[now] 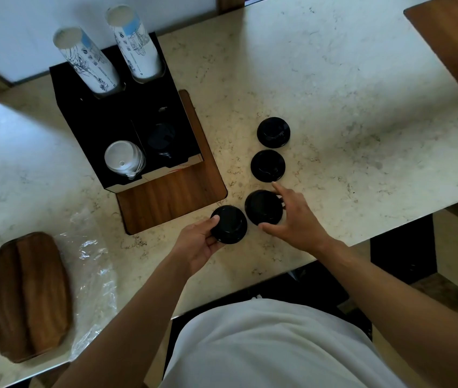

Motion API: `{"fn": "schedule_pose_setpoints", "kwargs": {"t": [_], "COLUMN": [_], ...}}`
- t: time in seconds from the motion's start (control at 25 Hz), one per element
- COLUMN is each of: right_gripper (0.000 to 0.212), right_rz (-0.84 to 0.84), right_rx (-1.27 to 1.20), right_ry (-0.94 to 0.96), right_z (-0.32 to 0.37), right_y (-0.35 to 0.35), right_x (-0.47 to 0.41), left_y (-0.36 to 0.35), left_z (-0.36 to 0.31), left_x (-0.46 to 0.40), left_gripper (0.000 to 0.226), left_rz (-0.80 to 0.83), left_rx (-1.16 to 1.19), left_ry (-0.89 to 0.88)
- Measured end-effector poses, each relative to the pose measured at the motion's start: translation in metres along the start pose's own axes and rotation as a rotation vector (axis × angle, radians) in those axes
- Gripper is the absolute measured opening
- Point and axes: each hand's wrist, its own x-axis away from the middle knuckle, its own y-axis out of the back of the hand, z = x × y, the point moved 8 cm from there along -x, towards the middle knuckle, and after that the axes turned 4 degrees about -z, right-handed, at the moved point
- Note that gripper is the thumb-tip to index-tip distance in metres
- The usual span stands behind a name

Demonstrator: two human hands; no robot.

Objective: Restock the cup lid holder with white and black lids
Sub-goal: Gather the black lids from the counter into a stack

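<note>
Left hand: fingers closed on a black lid stack, near counter front edge.
Right hand: spread, thumb and fingers around second black stack; grip unclear.
Loose black lids: two mid-counter.
Lid holder: left side; white lids front-left slot, black lids beside.

- Pale marble counter.
- Wooden board left of centre.
- Three black lids resting mid-counter.
- Wooden tray and clear plastic wrap near left.
</note>
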Motion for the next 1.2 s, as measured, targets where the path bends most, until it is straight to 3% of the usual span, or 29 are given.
{"fn": "schedule_pose_setpoints", "kwargs": {"t": [0.2, 0.32, 0.56, 0.68, 0.88, 0.96, 1.08, 1.2], "right_gripper": [0.099, 0.086, 0.077, 0.078, 0.068, 0.055, 0.042, 0.064], "right_rz": [0.006, 0.017, 0.016, 0.046, 0.138, 0.020, -0.290, -0.317], "right_rx": [-0.062, -0.034, 0.038, 0.035, -0.137, -0.177, 0.021, 0.209], "right_ry": [0.095, 0.176, 0.269, 0.245, 0.078, -0.020, -0.100, -0.198], "right_z": [0.044, 0.060, 0.072, 0.068, 0.054, 0.040, 0.021, 0.008], "right_y": [-0.024, -0.034, -0.041, -0.046, -0.048, -0.034, 0.005, 0.018], "right_x": [0.008, 0.011, 0.007, 0.006, -0.009, -0.028, -0.061, -0.090], "left_y": [-0.006, -0.011, -0.011, -0.015, -0.015, -0.015, -0.015, -0.013], "left_z": [-0.001, -0.001, 0.005, 0.000, -0.010, -0.014, -0.020, -0.028], "left_x": [0.009, 0.016, 0.017, 0.020, 0.011, 0.007, 0.002, -0.004], "left_gripper": [0.029, 0.032, 0.041, 0.042, 0.022, 0.021, 0.019, 0.022], "left_rz": [0.071, 0.135, 0.140, 0.176, 0.100, 0.083, 0.093, 0.091], "left_rx": [0.039, 0.119, 0.243, 0.191, 0.089, 0.090, 0.092, 0.080], "left_ry": [0.011, 0.014, 0.074, 0.046, 0.004, 0.007, 0.012, -0.003]}}
